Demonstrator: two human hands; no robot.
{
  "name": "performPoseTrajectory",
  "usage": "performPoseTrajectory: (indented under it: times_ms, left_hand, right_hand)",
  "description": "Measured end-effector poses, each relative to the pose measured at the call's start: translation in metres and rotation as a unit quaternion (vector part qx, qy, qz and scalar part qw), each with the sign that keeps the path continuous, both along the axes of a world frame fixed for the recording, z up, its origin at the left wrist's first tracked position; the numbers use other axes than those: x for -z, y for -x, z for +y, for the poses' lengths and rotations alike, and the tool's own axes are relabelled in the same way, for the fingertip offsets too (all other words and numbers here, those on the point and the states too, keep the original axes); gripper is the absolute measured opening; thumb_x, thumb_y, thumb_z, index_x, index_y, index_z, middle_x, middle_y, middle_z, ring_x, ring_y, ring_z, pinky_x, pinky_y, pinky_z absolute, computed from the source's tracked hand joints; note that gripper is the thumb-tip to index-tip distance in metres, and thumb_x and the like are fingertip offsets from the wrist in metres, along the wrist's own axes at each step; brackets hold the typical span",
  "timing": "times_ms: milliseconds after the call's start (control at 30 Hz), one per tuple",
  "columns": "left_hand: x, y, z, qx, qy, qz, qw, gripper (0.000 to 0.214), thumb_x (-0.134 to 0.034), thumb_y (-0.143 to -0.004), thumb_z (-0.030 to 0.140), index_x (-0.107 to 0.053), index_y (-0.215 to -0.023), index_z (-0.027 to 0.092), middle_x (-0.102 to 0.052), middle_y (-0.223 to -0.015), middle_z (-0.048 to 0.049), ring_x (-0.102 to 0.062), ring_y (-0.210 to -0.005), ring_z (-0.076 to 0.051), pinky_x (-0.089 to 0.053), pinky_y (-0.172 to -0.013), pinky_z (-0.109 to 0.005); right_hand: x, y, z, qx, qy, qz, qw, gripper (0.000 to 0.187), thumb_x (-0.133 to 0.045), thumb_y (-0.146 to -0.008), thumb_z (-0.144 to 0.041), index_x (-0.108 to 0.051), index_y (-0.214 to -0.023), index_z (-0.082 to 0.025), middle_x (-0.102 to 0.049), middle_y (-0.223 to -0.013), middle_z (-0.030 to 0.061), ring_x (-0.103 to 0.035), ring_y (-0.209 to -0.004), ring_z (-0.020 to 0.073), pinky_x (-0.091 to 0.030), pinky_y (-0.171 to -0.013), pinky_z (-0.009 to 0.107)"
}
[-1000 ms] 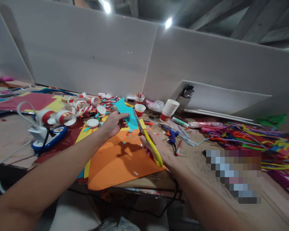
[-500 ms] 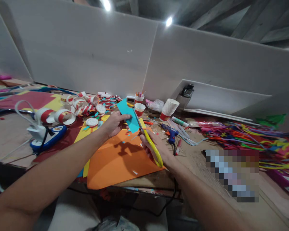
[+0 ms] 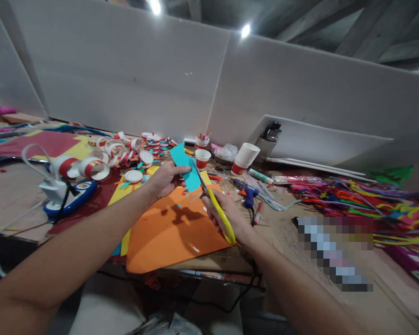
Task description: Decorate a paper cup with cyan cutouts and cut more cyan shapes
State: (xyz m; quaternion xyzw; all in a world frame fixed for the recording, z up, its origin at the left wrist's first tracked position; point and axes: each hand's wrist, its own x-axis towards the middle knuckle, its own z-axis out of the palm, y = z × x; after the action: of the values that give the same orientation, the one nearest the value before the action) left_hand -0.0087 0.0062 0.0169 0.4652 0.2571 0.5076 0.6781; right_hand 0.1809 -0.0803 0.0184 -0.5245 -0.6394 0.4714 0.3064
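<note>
My left hand (image 3: 167, 179) pinches a strip of blue paper (image 3: 182, 160) between thumb and fingers, holding it up above the table. Yellow-handled scissors (image 3: 220, 211) are in my right hand (image 3: 226, 209), its fingers partly hidden behind the handle. The scissor blades lie against the right edge of the blue paper; whether they are cutting through it I cannot tell. Beneath both hands lies a sheet of orange paper (image 3: 160, 246) with small paper scraps on it. Just beyond the blades stands a red and white paper cup (image 3: 203, 159).
Cut cup rings (image 3: 94, 168) and paper-trimmed discs (image 3: 133, 176) crowd the left. A stack of paper cups (image 3: 245, 159), a blue glue gun (image 3: 249, 195) and a marker (image 3: 259, 213) are to the right. Bundled pipe cleaners (image 3: 356, 200) fill the far right. A white charger (image 3: 54, 190) sits at left.
The hands hold nearly the same pose. The scissor handle has shifted very slightly to the left, while the blue paper has hardly moved.
</note>
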Motion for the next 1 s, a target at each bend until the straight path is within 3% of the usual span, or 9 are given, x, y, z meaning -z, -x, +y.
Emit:
performPoseTrajectory:
  times_ms: [167, 333, 633, 1000]
  left_hand:
    - [-0.004, 0.002, -0.001, -0.006, 0.011, 0.015, 1.000, 0.023, -0.074, -0.068, 0.025, -0.062, -0.082, 0.012, -0.062, -0.066, 0.0006, -0.055, -0.049, -0.008, -0.045, -0.040, -0.018]
    - [-0.008, 0.005, -0.002, -0.048, 0.000, 0.032, 0.998, 0.026, -0.072, -0.072, 0.030, -0.065, -0.087, 0.011, -0.066, -0.070, -0.0025, -0.058, -0.049, -0.009, -0.048, -0.040, -0.019]
    - [-0.005, 0.004, -0.001, -0.008, -0.009, 0.035, 0.999, 0.022, -0.073, -0.072, 0.028, -0.064, -0.082, 0.011, -0.065, -0.064, -0.0009, -0.056, -0.045, -0.008, -0.046, -0.038, -0.017]
    - [-0.008, 0.001, -0.005, -0.004, -0.004, 0.041, 0.999, 0.023, -0.075, -0.069, 0.029, -0.062, -0.077, 0.011, -0.063, -0.062, -0.0006, -0.054, -0.044, -0.008, -0.043, -0.036, -0.017]
  right_hand:
    - [0.007, -0.001, 0.002, 0.017, 0.003, -0.001, 1.000, 0.034, -0.056, -0.082, -0.055, -0.054, -0.096, -0.024, -0.047, -0.056, -0.0064, -0.043, -0.037, 0.0071, -0.037, -0.028, 0.017]
    - [0.002, -0.002, -0.002, -0.005, -0.017, -0.022, 1.000, 0.032, -0.051, -0.086, -0.054, -0.054, -0.095, -0.023, -0.048, -0.058, -0.0056, -0.043, -0.039, 0.0072, -0.037, -0.032, 0.017]
    - [-0.009, -0.003, -0.003, -0.057, -0.081, -0.065, 0.993, 0.030, -0.053, -0.087, -0.049, -0.051, -0.099, -0.021, -0.051, -0.066, -0.0044, -0.048, -0.052, 0.0083, -0.039, -0.046, 0.019]
    - [-0.007, -0.002, -0.005, -0.038, -0.110, -0.079, 0.990, 0.023, -0.050, -0.089, -0.045, -0.050, -0.090, -0.022, -0.050, -0.065, -0.0046, -0.046, -0.052, 0.0091, -0.036, -0.048, 0.020]
